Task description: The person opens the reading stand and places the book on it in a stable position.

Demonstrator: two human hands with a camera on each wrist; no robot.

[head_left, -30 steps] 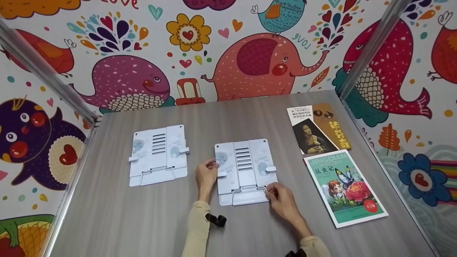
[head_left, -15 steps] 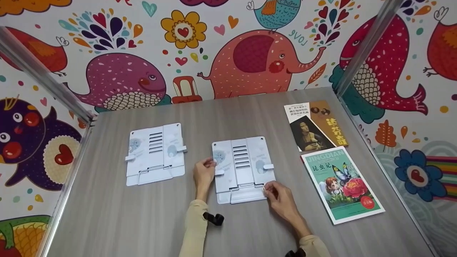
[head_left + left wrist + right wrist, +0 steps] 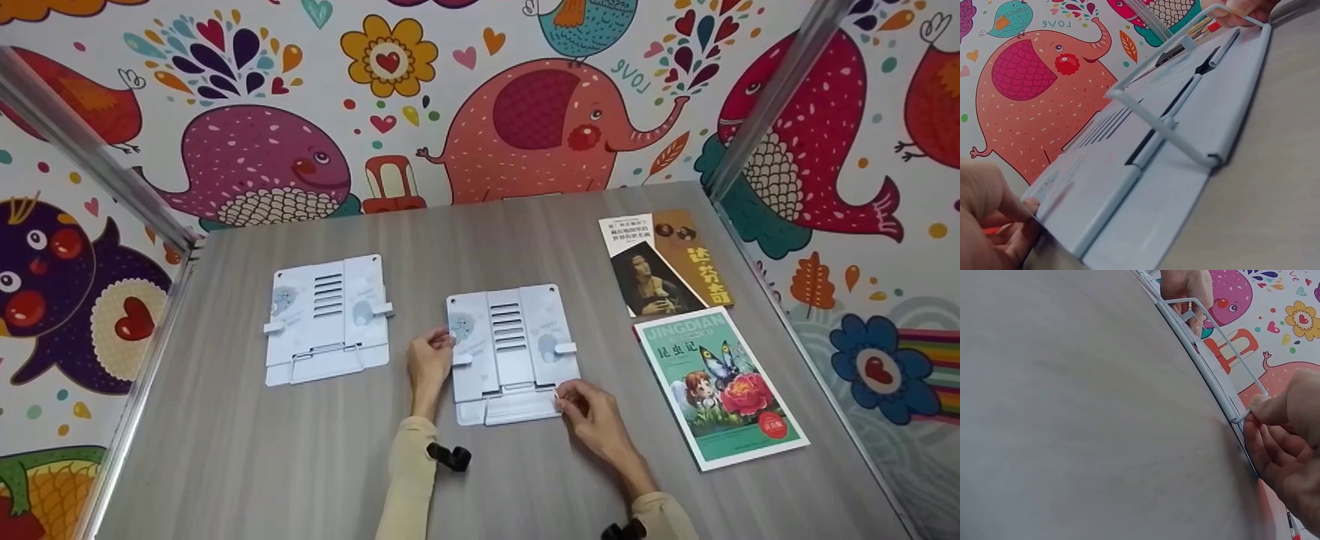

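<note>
A white book stand (image 3: 512,352) with a slotted middle panel and side clips lies on the table in the head view. My left hand (image 3: 430,365) grips its left edge; the left wrist view shows the thumb on top and fingers below. At the lower right corner, my right hand (image 3: 598,421) pinches the wire bracket (image 3: 1234,350) of this stand between thumb and index finger. In both wrist views the bracket stands raised off the panel. A second, similar white book stand (image 3: 327,321) lies to the left, untouched.
To the right lie two books: a green-covered one (image 3: 724,390) in front and a brown and white one (image 3: 664,262) behind it. Metal frame posts (image 3: 765,105) and a cartoon-printed wall (image 3: 285,45) bound the wood-grain table (image 3: 247,465).
The head view has shifted slightly. Both hands keep the same hold on the book stand and its bracket, with hardly any visible movement.
</note>
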